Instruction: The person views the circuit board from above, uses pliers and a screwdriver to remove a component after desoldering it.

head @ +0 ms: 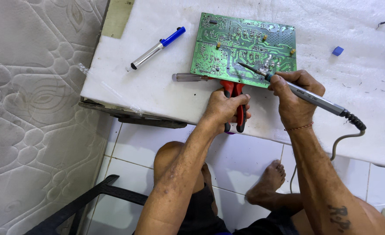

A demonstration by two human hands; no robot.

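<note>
Work surface: a low table [127, 114] with a dark, worn edge, covered by a white padded sheet [157, 87] marked with small dark specks. Floor: white square tiles [244, 161] with grey grout lines. Left side: a quilted mattress [31, 109], off-white, with a stitched leaf and curl pattern, standing close against the table edge. Lower left: a black frame [88, 198] of angled bars resting over the tiles. Lighting: even and bright, with soft shadows under the table edge.
</note>
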